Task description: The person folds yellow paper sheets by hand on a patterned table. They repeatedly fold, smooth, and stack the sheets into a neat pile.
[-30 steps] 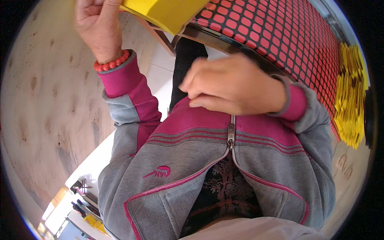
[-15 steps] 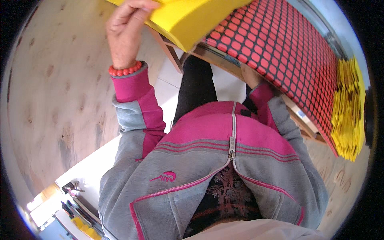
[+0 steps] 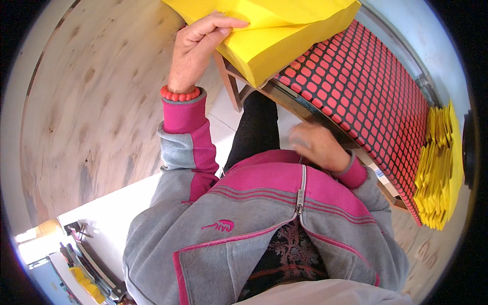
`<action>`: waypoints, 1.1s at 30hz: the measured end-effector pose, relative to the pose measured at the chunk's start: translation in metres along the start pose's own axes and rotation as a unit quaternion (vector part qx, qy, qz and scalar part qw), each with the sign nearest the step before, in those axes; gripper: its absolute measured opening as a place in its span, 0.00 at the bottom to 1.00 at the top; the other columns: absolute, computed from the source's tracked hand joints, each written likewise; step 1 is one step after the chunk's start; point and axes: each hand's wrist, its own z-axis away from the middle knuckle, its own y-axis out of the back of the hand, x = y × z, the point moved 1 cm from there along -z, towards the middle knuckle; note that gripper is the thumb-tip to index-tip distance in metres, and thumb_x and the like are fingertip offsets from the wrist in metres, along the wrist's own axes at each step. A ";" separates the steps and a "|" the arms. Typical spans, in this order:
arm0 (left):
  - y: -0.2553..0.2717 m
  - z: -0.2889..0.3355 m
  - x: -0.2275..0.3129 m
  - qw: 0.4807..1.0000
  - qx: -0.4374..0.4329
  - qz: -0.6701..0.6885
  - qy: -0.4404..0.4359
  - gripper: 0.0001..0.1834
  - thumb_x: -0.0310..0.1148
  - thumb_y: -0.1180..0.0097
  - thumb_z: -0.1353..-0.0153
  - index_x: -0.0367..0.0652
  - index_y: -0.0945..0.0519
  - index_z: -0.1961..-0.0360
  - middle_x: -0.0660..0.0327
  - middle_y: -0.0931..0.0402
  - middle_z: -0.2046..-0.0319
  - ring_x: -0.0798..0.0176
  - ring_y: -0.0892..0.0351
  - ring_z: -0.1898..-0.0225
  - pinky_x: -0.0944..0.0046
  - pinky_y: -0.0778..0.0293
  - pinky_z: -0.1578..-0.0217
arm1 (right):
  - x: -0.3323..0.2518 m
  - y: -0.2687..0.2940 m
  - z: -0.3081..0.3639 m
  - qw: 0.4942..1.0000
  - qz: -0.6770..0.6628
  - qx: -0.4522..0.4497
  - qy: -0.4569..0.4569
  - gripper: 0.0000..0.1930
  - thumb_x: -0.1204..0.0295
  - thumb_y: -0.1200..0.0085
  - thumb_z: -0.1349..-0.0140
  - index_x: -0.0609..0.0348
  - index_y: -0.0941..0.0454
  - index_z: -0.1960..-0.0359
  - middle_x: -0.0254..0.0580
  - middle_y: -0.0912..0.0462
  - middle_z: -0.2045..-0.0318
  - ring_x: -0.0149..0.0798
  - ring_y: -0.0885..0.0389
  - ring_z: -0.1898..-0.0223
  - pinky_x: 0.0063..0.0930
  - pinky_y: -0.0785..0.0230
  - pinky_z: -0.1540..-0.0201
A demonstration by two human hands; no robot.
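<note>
At the top of the view, my left hand [image 3: 195, 53] pinches the near edge of a yellow bag [image 3: 290, 48] between thumb and fingers. The bag has a flat top panel and a folded side, and it rests on the left end of a table covered in red-and-black patterned cloth [image 3: 356, 81]. Its upper part runs out of the picture. My right hand [image 3: 317, 145] is in front of my belly, just below the table's near edge, apart from the bag. Motion blurs its fingers, and anything in them cannot be made out.
A stack of folded yellow pieces [image 3: 438, 168] lies at the right end of the table. A large wooden board [image 3: 96, 112] fills the left side. The table's wooden frame and leg [image 3: 230, 84] stand close to my legs. Yellow items [image 3: 86, 284] sit at the lower left.
My right hand has come out from under the table edge toward my belly. My left hand and the yellow bag appear lower and farther right, along with a shift of the whole view.
</note>
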 end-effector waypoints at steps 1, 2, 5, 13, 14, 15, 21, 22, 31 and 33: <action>0.000 0.000 0.000 1.000 -0.004 0.004 -0.002 0.12 0.23 0.52 0.30 0.38 0.15 0.55 0.66 0.20 0.61 0.71 0.24 0.58 0.72 0.31 0.54 | -0.023 0.014 -0.005 0.997 0.003 0.011 0.072 0.12 0.69 0.38 0.40 0.60 0.22 0.57 0.50 0.18 0.54 0.53 0.20 0.47 0.43 0.27 0.47; 0.000 0.000 0.001 1.000 -0.007 0.008 -0.005 0.12 0.23 0.52 0.31 0.38 0.15 0.55 0.66 0.20 0.61 0.71 0.24 0.58 0.72 0.31 0.54 | -0.045 0.027 -0.011 0.989 0.006 0.021 0.144 0.10 0.72 0.37 0.41 0.59 0.22 0.59 0.48 0.17 0.54 0.50 0.19 0.45 0.42 0.27 0.47; 0.000 0.000 0.003 1.000 -0.018 0.010 0.008 0.13 0.22 0.51 0.31 0.38 0.15 0.54 0.66 0.20 0.61 0.71 0.24 0.57 0.71 0.31 0.53 | -0.083 0.074 -0.044 0.936 0.154 0.210 0.238 0.10 0.70 0.35 0.44 0.54 0.21 0.62 0.41 0.16 0.54 0.48 0.18 0.48 0.41 0.24 0.47; 0.003 0.000 0.002 0.999 -0.035 -0.004 0.013 0.13 0.21 0.51 0.33 0.39 0.15 0.56 0.65 0.19 0.61 0.70 0.23 0.56 0.70 0.30 0.52 | -0.083 0.127 -0.124 0.894 0.239 0.222 0.306 0.11 0.74 0.34 0.45 0.57 0.18 0.60 0.44 0.18 0.46 0.51 0.23 0.39 0.40 0.29 0.41; 0.004 0.000 0.002 0.999 -0.040 -0.007 0.013 0.13 0.21 0.51 0.34 0.39 0.14 0.56 0.65 0.19 0.60 0.70 0.23 0.56 0.70 0.30 0.51 | -0.082 0.125 -0.127 0.888 0.236 0.227 0.323 0.11 0.75 0.34 0.45 0.57 0.17 0.60 0.44 0.18 0.46 0.50 0.23 0.38 0.40 0.29 0.42; 0.004 0.001 0.001 0.999 -0.040 -0.013 0.010 0.13 0.21 0.51 0.34 0.39 0.14 0.57 0.65 0.19 0.60 0.69 0.23 0.56 0.70 0.30 0.51 | -0.080 0.123 -0.129 0.892 0.235 0.220 0.318 0.11 0.75 0.35 0.45 0.58 0.18 0.60 0.44 0.18 0.46 0.50 0.23 0.39 0.40 0.29 0.42; 0.003 0.001 0.000 0.999 -0.036 -0.004 0.008 0.14 0.21 0.54 0.34 0.38 0.15 0.57 0.64 0.20 0.62 0.69 0.23 0.57 0.69 0.30 0.52 | -0.071 0.116 -0.136 0.889 0.221 0.245 0.318 0.09 0.77 0.37 0.44 0.60 0.19 0.61 0.45 0.18 0.48 0.50 0.21 0.41 0.39 0.28 0.43; 0.003 0.001 0.000 0.999 -0.036 -0.003 0.014 0.14 0.21 0.54 0.34 0.38 0.15 0.58 0.64 0.20 0.61 0.68 0.23 0.56 0.69 0.30 0.52 | -0.070 0.115 -0.138 0.886 0.220 0.252 0.321 0.08 0.78 0.37 0.43 0.60 0.19 0.61 0.45 0.17 0.49 0.50 0.21 0.41 0.39 0.28 0.43; 0.009 0.005 0.001 0.997 -0.044 0.019 0.055 0.14 0.29 0.52 0.40 0.36 0.16 0.60 0.59 0.17 0.56 0.59 0.27 0.41 0.51 0.56 0.25 | -0.065 0.113 -0.145 0.922 0.078 0.236 0.295 0.04 0.80 0.43 0.36 0.66 0.23 0.61 0.51 0.16 0.52 0.50 0.19 0.43 0.36 0.28 0.41; 0.010 0.004 -0.001 0.998 -0.051 -0.001 0.021 0.14 0.28 0.51 0.41 0.36 0.16 0.59 0.59 0.16 0.57 0.60 0.25 0.42 0.50 0.56 0.25 | -0.064 0.114 -0.145 0.926 0.056 0.233 0.292 0.04 0.80 0.43 0.36 0.66 0.24 0.62 0.51 0.16 0.53 0.49 0.19 0.43 0.35 0.29 0.41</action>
